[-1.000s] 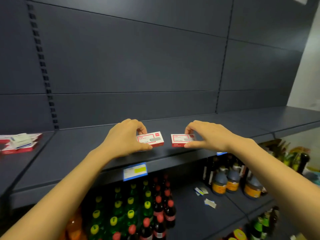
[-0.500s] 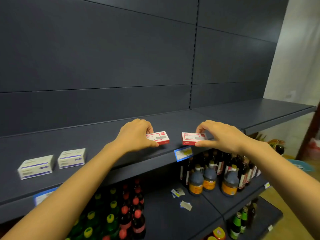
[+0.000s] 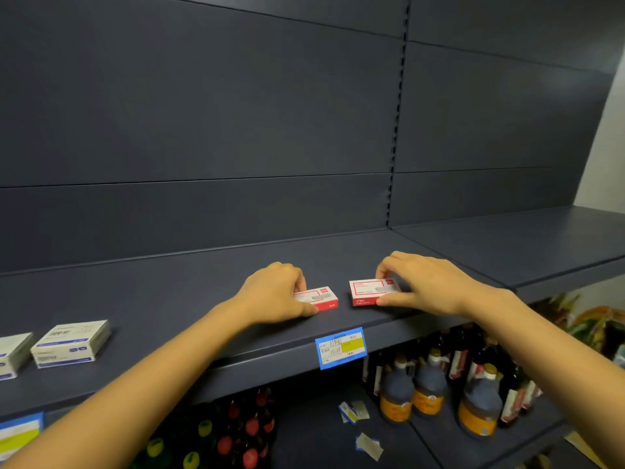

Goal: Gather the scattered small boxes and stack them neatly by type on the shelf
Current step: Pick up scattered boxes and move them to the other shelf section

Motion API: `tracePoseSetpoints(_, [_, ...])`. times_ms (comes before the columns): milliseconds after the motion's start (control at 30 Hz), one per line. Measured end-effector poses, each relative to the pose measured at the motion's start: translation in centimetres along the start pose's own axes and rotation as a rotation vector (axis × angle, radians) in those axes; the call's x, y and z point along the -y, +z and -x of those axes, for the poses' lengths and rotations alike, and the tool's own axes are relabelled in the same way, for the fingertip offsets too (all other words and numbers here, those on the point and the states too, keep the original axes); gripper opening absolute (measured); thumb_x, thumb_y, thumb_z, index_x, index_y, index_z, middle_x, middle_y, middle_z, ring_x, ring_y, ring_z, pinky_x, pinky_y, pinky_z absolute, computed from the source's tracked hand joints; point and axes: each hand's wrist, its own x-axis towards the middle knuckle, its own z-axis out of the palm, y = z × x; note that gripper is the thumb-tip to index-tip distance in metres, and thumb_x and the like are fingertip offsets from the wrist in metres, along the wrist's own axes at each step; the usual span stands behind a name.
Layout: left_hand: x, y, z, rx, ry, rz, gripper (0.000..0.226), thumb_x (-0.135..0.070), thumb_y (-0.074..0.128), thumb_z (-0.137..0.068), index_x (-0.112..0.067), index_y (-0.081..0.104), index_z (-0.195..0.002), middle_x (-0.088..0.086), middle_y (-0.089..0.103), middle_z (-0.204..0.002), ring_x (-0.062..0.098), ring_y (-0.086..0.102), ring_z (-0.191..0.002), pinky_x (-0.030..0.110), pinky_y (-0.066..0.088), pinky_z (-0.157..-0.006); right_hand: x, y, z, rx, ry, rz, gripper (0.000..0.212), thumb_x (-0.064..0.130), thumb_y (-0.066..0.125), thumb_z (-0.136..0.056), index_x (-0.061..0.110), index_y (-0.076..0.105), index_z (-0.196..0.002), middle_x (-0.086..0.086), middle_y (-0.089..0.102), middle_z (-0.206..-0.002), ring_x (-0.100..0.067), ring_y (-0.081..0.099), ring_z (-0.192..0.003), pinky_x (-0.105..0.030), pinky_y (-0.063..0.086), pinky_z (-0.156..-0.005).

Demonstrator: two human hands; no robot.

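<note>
Two small red-and-white boxes lie flat, a short gap apart, on the dark grey shelf (image 3: pixel 189 299) near its front edge. My left hand (image 3: pixel 275 291) grips the left red box (image 3: pixel 319 297), thumb at its front and fingers on its back. My right hand (image 3: pixel 422 282) pinches the right red box (image 3: pixel 367 291) in the same way. Two white boxes with blue print sit side by side at the shelf's far left, one box (image 3: pixel 69 343) whole and the other box (image 3: pixel 12 353) cut off by the frame edge.
A blue and yellow price tag (image 3: pixel 341 347) is stuck to the shelf's front lip. Below stand dark jugs with orange labels (image 3: pixel 429 389) and red and yellow capped bottles (image 3: pixel 236 431). Loose paper tags (image 3: pixel 353 411) lie on the lower shelf. A white wall stands at the right.
The view has swung rightward: both hands with their red boxes have slid right along the shelf, the red stack at far left is out of sight, and the white boxes have come into view.
</note>
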Motion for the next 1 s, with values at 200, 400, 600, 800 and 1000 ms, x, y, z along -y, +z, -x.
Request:
tracePoseSetpoints(200, [0.4, -0.7, 0.4, -0.048, -0.074, 0.049, 0.044, -0.054, 0.057, -0.081, -0.018, 0.057, -0.107, -0.002, 0.06, -0.111, 0.011, 0.051, -0.091, 0.031, 0.048, -0.082, -1.3, 1.2, -2.8, 0.042, -0.096, -0.094, 0.04, 0.058, 0.052, -0.083, 0.03, 0.048, -0.111, 0.01, 0.053, -0.118, -0.011, 0.049, -0.102, -0.028, 0.039, -0.074])
tracePoseSetpoints(400, [0.9, -2.0, 1.8, -0.16, -0.24, -0.182, 0.034, -0.042, 0.046, -0.091, -0.019, 0.056, -0.114, 0.0, 0.059, -0.121, 0.02, 0.052, -0.113, 0.035, 0.045, -0.091, -1.4, 1.5, -5.2, 0.152, -0.224, -0.076, 0.043, 0.057, 0.052, -0.084, 0.028, 0.048, -0.116, 0.008, 0.052, -0.123, -0.011, 0.045, -0.105, -0.027, 0.041, -0.08])
tracePoseSetpoints(600, [0.9, -2.9, 5.0, -0.292, -0.413, -0.268, 0.034, -0.036, 0.044, -0.093, -0.017, 0.053, -0.119, 0.0, 0.057, -0.126, 0.02, 0.048, -0.119, 0.034, 0.04, -0.094, 1.6, -0.4, -7.1, -0.001, -0.442, -0.113, 0.051, 0.052, 0.046, -0.089, 0.028, 0.039, -0.134, 0.01, 0.044, -0.139, -0.013, 0.039, -0.125, -0.033, 0.039, -0.098])
tracePoseSetpoints(800, [0.6, -2.9, 11.4, -0.412, -0.603, -0.314, 0.034, -0.036, 0.045, -0.093, -0.018, 0.053, -0.121, 0.0, 0.057, -0.124, 0.021, 0.047, -0.118, 0.035, 0.038, -0.093, 8.4, -0.1, -7.9, -0.161, -0.678, -0.265, 0.047, 0.04, 0.046, -0.093, 0.028, 0.036, -0.137, 0.01, 0.041, -0.142, -0.013, 0.034, -0.131, -0.031, 0.033, -0.102])
tracePoseSetpoints(1000, [0.8, -3.8, 18.8, -0.425, -0.802, -0.388, 0.033, -0.036, 0.044, -0.092, -0.019, 0.054, -0.119, 0.0, 0.057, -0.126, 0.02, 0.048, -0.117, 0.034, 0.041, -0.092, 15.9, 0.3, -8.0, -0.154, -0.856, -0.35, 0.046, 0.038, 0.043, -0.094, 0.028, 0.035, -0.138, 0.011, 0.039, -0.143, -0.013, 0.032, -0.132, -0.032, 0.034, -0.101])
